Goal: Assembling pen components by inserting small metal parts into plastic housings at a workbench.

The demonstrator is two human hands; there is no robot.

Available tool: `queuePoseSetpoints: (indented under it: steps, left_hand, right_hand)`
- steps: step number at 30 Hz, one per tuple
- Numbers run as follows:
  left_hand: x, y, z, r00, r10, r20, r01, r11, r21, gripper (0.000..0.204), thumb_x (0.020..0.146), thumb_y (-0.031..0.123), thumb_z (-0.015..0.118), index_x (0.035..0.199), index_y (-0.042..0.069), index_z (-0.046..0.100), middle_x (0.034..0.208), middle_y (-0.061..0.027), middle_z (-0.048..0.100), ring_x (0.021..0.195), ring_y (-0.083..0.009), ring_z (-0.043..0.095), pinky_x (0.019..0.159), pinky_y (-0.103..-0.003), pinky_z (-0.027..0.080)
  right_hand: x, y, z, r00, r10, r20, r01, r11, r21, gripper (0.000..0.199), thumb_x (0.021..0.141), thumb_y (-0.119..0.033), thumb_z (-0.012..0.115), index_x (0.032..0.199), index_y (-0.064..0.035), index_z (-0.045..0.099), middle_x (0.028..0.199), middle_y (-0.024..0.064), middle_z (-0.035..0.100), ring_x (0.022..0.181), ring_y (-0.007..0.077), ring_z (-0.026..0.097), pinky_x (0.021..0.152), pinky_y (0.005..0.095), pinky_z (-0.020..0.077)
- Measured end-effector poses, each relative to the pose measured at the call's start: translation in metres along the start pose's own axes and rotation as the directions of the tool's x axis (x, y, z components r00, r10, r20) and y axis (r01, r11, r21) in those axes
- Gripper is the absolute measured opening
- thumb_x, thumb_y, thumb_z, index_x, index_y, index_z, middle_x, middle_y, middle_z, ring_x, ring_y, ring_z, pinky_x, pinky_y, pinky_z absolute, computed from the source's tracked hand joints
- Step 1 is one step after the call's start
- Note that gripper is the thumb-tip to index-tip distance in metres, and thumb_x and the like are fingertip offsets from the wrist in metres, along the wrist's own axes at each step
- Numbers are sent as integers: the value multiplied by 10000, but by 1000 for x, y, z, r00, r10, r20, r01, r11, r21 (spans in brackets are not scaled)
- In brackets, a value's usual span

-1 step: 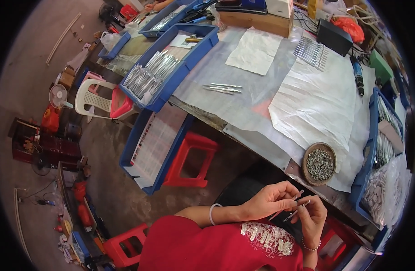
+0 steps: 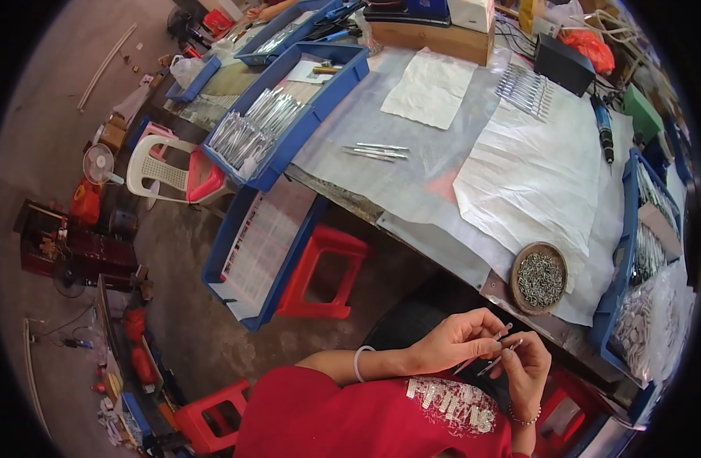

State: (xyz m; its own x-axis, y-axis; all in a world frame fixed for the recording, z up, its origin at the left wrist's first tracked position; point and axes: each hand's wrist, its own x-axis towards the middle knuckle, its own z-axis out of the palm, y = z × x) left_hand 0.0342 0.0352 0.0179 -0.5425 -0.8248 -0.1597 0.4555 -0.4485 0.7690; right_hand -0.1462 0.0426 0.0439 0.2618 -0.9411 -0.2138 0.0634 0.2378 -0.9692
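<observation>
At the front edge of the table, my two hands are close together above my lap. My left hand (image 2: 459, 342) pinches a slim metal piece (image 2: 504, 331), whose end sticks out past the fingertips. A second slim metal piece (image 2: 488, 369) is pinched in my right hand (image 2: 530, 368), just beside the left fingers. Fingers cover much of both pieces, so their exact kind is hidden. Nearest to my hands on the table stands a round brown bowl (image 2: 516, 295) filled with small metal parts (image 2: 541, 279).
Several slim metal tools (image 2: 375, 150) lie on the covered table; more are lined up (image 2: 524, 91) at the back right. A blue-black electric screwdriver (image 2: 603, 128) lies near a blue bin (image 2: 616, 294). Left are a blue tray (image 2: 314, 116) of metal pieces and a red stool (image 2: 320, 298).
</observation>
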Motion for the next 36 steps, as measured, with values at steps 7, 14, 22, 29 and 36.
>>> queuePoseSetpoints:
  steps: [7,14,22,29,36]
  left_hand:
    - [-1,-1,-1,999,-6,-41,8,1000,28,201,919,91,507,1099,18,455,918,-19,546,830,-52,530,721,-194,437]
    - [5,6,-7,994,-77,-75,84,991,103,174,919,74,501,1081,28,457,880,-27,545,817,-73,538,719,-203,431]
    - [50,24,-4,992,-124,35,118,985,125,186,911,52,500,1089,18,462,877,-35,524,787,-63,511,681,-185,398]
    - [102,47,-6,978,-133,161,118,988,96,176,906,30,473,1076,11,431,899,-68,496,815,-122,499,728,-247,404]
    - [134,57,-12,983,-160,94,152,985,87,143,883,9,482,1024,0,460,828,-122,544,781,-199,507,715,-319,406]
  right_hand:
    - [3,3,0,1000,12,9,-12,999,44,74,822,7,591,860,29,531,755,62,587,567,91,578,497,201,468]
    - [19,-5,-10,998,-7,61,1,995,102,120,796,40,605,897,33,540,769,60,584,594,81,582,499,206,481]
    - [32,-12,-54,993,-20,-114,66,908,414,80,868,-35,514,885,42,509,745,113,600,500,81,540,452,186,437]
    - [50,-12,-86,960,-145,-239,213,933,291,241,871,-218,559,843,12,492,702,151,579,413,88,480,399,189,389]
    - [69,-8,-103,967,-110,-231,181,932,315,241,862,-222,570,850,12,510,705,168,580,426,112,521,425,208,433]
